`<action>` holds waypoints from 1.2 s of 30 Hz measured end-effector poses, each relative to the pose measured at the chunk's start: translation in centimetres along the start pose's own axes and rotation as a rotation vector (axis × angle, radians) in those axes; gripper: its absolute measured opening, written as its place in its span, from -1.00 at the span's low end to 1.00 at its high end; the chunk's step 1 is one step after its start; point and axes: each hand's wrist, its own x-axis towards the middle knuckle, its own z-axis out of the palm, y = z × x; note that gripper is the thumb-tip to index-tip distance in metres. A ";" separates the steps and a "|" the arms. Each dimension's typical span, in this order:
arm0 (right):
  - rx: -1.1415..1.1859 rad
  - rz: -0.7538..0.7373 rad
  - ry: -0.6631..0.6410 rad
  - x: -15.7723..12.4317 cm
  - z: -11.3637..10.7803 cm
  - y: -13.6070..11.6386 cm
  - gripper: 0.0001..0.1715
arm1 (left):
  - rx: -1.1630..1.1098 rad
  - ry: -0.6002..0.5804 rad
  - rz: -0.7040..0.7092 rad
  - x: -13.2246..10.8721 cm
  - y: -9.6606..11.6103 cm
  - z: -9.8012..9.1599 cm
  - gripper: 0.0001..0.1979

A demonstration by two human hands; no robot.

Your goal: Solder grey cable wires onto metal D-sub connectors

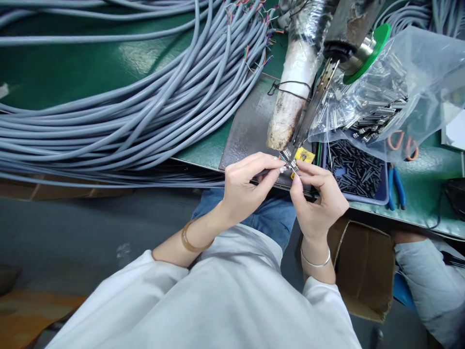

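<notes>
My left hand (247, 186) pinches the end of a grey cable (269, 170) between thumb and fingers at the bench's front edge. My right hand (317, 196) meets it fingertip to fingertip and pinches a small metal connector (292, 166) beside a yellow pad (304, 155). A long metal tool tip (314, 104) slants down from a wrapped machine head (296, 82) and ends just above the connector. Both hands work over a dark metal plate (247, 126).
A large bundle of grey cables (138, 106) covers the green bench (65, 68) at left. A clear bag of metal connectors (378, 102) lies at right above a blue tray of small black parts (356, 169). Blue-handled pliers (395, 186), a cardboard box (366, 266) and another person's sleeve (432, 281) are nearby.
</notes>
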 end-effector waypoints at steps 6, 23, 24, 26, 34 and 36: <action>-0.044 -0.017 -0.009 -0.1 0.1 0.3 -0.84 | 0.008 -0.038 -0.001 -0.2 -0.1 -0.1 -0.89; -0.066 -0.044 -0.012 0.2 0.0 0.0 -0.82 | -0.003 -0.059 -0.026 0.0 0.0 -0.3 -0.91; -0.067 -0.045 -0.015 0.2 0.1 0.1 -0.82 | -0.005 -0.059 -0.026 -0.1 0.0 -0.3 -0.91; -0.071 -0.044 -0.018 0.2 0.1 0.1 -0.83 | -0.008 -0.051 -0.026 0.0 0.0 -0.2 -0.91; -0.091 -0.063 -0.016 0.8 -0.3 -0.3 -0.83 | 0.015 -0.033 -0.020 0.5 0.5 -0.4 -0.92; -0.081 -0.059 -0.018 0.6 -0.2 -0.3 -0.83 | 0.014 -0.053 -0.023 0.4 0.4 -0.5 -0.92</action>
